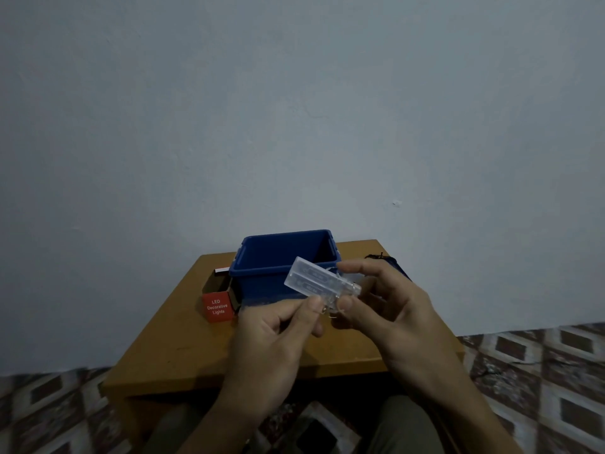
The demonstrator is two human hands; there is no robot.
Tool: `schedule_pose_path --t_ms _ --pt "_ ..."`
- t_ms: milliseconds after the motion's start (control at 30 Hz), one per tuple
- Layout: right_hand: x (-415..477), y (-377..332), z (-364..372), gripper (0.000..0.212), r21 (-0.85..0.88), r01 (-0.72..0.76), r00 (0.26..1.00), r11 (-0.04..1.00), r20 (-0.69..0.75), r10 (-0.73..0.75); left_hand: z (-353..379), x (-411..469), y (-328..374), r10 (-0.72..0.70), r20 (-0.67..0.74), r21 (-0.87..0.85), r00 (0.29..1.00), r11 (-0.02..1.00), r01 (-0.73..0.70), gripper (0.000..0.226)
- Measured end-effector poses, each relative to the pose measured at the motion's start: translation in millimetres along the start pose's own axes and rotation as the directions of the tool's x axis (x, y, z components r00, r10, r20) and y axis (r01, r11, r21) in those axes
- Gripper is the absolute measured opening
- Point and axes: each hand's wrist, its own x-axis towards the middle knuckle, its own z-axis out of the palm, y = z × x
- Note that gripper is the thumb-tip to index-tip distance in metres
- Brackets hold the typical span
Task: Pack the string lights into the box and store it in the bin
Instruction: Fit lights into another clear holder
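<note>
While the left hand and right hand both pinch the lights' clear battery case above the bench, the box lies open beside the bin, so packing and storing both look undone.

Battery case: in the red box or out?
Out: left hand and right hand hold the battery case before the blue bin; red box lies apart.

The blue bin stands at the table's 12 o'clock edge, its top open. The left hand and right hand, gripping a clear case, crowd its 6 o'clock side. A red box flanks it at 9 o'clock and a dark object at 3 o'clock, with bare wood at the table's 7 o'clock.
</note>
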Motion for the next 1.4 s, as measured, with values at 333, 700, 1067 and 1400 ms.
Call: schedule_pose_path --t_ms 333,700,1067,1400 --pt "-0.5 4.6 -3.1 0.028 0.029 -0.023 0.999 0.999 0.042 0.022 1.4 -0.1 4.2 0.12 0.001 0.094 0.993 0.988 -0.119 0.038" --pt "-0.1 6.4 -3.0 0.025 0.028 -0.046 0.999 0.999 0.03 0.045 -2.7 1.5 4.8 0.083 0.017 0.125 0.996 0.989 -0.084 0.04" --pt "2.2 11.2 -7.8 0.03 -0.017 -0.037 0.998 0.999 -0.058 0.036 -22.2 3.0 31.1 -0.28 0.291 0.258 0.915 0.944 0.207 0.018" --pt "1.0 10.2 -9.5 0.027 -0.178 -0.063 0.998 0.982 0.007 0.065 -46.8 17.2 68.8 -0.181 0.418 0.445 0.89 0.895 -0.027 0.018"
